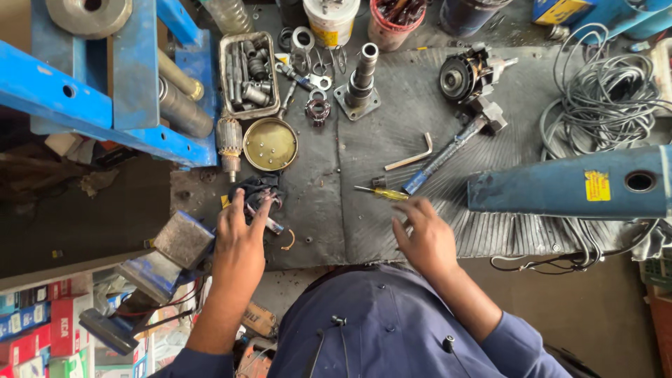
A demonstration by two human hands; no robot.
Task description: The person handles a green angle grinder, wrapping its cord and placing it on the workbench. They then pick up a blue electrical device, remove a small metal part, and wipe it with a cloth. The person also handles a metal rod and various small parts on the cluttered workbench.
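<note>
Left hand point(239, 241) touches dark, greasy part point(256, 192)

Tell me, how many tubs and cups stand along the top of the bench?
3: a white tub at top middle, a red cup of tools right beside it, and a dark container further right. More may be hidden past the picture's edge.

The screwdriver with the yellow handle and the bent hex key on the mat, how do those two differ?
The screwdriver is straight with a yellow handle; the hex key is bare pale metal bent into an L. The screwdriver lies close to the right hand, while the hex key lies farther up the mat. Both lie flat and untouched.
</note>
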